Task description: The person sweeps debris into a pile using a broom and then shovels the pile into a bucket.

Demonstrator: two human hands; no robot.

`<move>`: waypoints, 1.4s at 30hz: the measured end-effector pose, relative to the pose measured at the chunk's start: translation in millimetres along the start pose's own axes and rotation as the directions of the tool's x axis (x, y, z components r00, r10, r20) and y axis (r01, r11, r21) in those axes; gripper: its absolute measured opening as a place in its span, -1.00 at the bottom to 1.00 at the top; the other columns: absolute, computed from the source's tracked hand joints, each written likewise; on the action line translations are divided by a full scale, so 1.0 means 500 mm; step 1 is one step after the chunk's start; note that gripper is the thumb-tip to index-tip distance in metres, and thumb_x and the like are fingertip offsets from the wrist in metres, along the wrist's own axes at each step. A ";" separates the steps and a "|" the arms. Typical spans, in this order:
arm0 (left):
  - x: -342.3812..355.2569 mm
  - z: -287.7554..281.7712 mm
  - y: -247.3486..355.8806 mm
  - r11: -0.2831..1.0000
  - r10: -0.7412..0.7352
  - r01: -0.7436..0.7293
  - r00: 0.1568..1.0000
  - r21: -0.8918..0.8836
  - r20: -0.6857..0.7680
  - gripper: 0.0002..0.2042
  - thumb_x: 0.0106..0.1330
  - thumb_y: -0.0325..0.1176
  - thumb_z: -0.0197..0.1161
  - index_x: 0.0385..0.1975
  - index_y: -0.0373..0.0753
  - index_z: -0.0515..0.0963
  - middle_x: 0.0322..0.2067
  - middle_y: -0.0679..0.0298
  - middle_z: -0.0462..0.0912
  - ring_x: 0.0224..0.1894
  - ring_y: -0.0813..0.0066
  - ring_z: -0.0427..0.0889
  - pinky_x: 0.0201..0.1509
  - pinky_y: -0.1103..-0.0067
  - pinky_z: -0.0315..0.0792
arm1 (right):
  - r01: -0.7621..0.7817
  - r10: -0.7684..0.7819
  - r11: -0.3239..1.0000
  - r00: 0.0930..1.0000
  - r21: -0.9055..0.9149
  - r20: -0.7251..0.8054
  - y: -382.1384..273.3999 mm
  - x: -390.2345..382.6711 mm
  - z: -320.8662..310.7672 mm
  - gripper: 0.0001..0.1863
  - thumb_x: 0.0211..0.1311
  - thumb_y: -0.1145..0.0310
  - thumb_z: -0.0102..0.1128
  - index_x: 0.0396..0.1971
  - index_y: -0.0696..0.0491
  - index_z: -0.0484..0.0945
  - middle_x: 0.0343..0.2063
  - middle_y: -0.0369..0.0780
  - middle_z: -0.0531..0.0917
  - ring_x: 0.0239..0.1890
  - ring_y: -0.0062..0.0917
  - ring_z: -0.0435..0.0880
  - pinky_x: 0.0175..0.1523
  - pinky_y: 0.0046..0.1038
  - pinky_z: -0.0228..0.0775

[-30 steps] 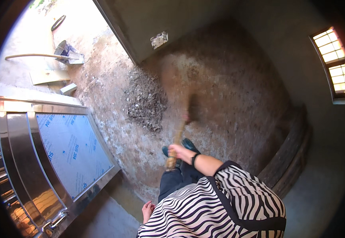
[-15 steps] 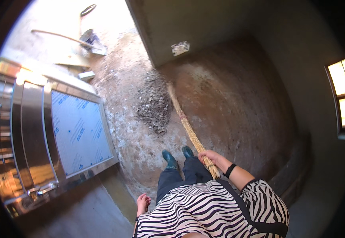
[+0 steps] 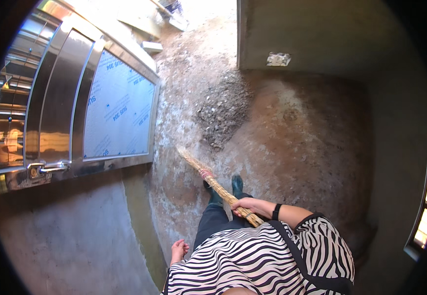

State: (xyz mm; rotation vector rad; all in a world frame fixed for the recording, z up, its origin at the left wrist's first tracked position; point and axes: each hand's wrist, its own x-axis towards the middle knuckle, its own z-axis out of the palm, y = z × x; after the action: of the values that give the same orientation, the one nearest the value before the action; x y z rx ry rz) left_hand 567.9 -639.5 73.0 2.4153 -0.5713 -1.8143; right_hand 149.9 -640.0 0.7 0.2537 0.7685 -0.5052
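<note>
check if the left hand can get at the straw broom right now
Probably yes: the left hand looks empty, and nothing visible blocks its way to the straw broom, which the right hand holds slanting forward and left.

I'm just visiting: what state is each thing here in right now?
Broom, slanting, held
Right hand, closed around the broom
Left hand, empty, fingers loosely curled
Rubble, loosely heaped
Door, standing open
Boots, worn
Wristband, worn
</note>
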 end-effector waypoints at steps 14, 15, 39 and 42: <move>-0.029 0.016 0.004 0.999 -0.012 0.013 1.000 -0.047 0.026 -0.72 0.31 -0.42 0.02 0.00 -0.30 0.37 -0.45 0.22 0.55 -0.51 0.56 0.52 -0.48 0.69 0.42 | 0.207 -0.174 0.970 0.958 0.128 -0.228 -0.319 -0.188 -0.185 -0.80 0.19 0.39 0.00 -0.29 0.21 0.36 -0.50 -0.19 0.54 -0.61 -0.64 0.53 -0.52 -0.64 0.49; -0.033 0.013 0.006 1.000 -0.010 0.011 1.000 -0.028 0.028 -0.72 0.31 -0.41 0.02 0.00 -0.29 0.37 -0.45 0.23 0.55 -0.51 0.57 0.52 -0.49 0.70 0.41 | 0.191 -0.171 0.979 0.956 0.063 -0.238 -0.329 -0.183 -0.165 -0.82 0.18 0.39 0.01 -0.30 0.19 0.39 -0.52 -0.21 0.55 -0.61 -0.65 0.54 -0.54 -0.64 0.48; 0.112 -0.352 -0.301 0.899 -0.011 -0.013 0.999 -0.439 -0.052 -0.71 0.30 -0.44 0.00 0.01 -0.33 0.33 -0.45 0.14 0.54 -0.48 0.46 0.55 -0.48 0.60 0.47 | -0.227 0.247 0.946 0.967 -0.230 0.062 0.127 0.294 0.342 -0.85 0.17 0.39 0.01 -0.54 0.08 0.34 -0.72 -0.28 0.48 -0.70 -0.63 0.47 -0.59 -0.63 0.39; 0.099 -0.379 -0.351 0.906 -0.059 0.024 0.996 -0.423 -0.068 -0.75 0.31 -0.39 0.03 -0.03 -0.25 0.37 -0.48 0.21 0.54 -0.56 0.54 0.53 -0.62 0.67 0.36 | -0.359 0.365 0.914 0.931 -0.191 -0.003 0.190 0.433 0.413 -0.86 0.15 0.37 0.03 -0.50 0.11 0.35 -0.69 -0.25 0.50 -0.68 -0.59 0.50 -0.55 -0.60 0.43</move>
State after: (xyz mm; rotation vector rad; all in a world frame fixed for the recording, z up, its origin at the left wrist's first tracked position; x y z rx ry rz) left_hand 801.5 -524.6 37.2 2.2002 -0.1000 -1.6374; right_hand 454.6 -715.1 -6.9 0.2048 0.7112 -0.0828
